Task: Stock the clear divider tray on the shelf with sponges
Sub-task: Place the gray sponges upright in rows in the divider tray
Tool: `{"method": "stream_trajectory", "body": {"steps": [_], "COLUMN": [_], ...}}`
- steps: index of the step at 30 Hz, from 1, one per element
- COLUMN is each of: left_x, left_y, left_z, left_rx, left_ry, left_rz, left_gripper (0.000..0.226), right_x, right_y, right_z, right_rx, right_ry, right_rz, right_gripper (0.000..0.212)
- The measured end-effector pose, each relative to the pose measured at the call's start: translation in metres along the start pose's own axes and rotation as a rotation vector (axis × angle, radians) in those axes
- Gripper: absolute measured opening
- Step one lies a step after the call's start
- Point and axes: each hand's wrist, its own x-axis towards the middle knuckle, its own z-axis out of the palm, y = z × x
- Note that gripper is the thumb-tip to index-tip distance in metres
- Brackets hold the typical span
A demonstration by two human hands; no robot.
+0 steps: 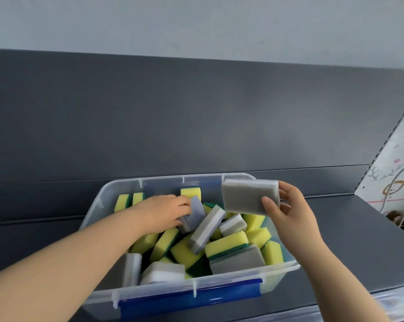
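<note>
One dark shelf (359, 240) carries a clear bin (275, 278) heaped with sponges (226, 244). The left hand (164, 212) pinches a grey sponge (194, 213) inside it. The right hand (291, 210) clasps a second sponge (249, 196) above the rim by its edge, so it may slip. No divider tray shows.

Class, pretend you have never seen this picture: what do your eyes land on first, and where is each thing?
The clear bin in the lower middle, heaped with yellow-and-green sponges and grey ones, draws the eye first. Above its far right corner the right hand holds up a flat grey sponge, while the left hand reaches into the bin and grips a blue-grey sponge.
</note>
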Motion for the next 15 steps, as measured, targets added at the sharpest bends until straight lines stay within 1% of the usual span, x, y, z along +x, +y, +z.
{"method": "stream_trajectory", "body": {"steps": [3, 6, 9, 12, 15], "left_x": [0.002, 0.006, 0.004, 0.002, -0.006], "left_y": [0.006, 0.011, 0.013, 0.009, 0.002], "left_z": [0.007, 0.009, 0.002, 0.001, -0.004], "left_rx": [-0.081, -0.158, -0.304, -0.275, -0.302], "left_ry": [-0.016, 0.011, 0.035, 0.176, 0.352], "left_rz": [-0.075, -0.139, -0.136, -0.119, -0.197], "left_gripper": [0.039, 0.049, 0.05, 0.046, 0.038], "right_x": [-0.004, -0.006, -0.006, -0.007, -0.007], "right_y": [0.002, 0.004, 0.005, 0.006, 0.009], "right_z": [0.001, 0.0, -0.001, 0.001, 0.001], "right_rx": [-0.013, -0.051, -0.071, -0.075, -0.108], "right_ry": [-0.014, -0.021, -0.025, -0.037, -0.036], "right_rz": [0.006, 0.002, 0.002, 0.002, -0.017], "right_gripper": [0.034, 0.036, 0.036, 0.035, 0.035]}}
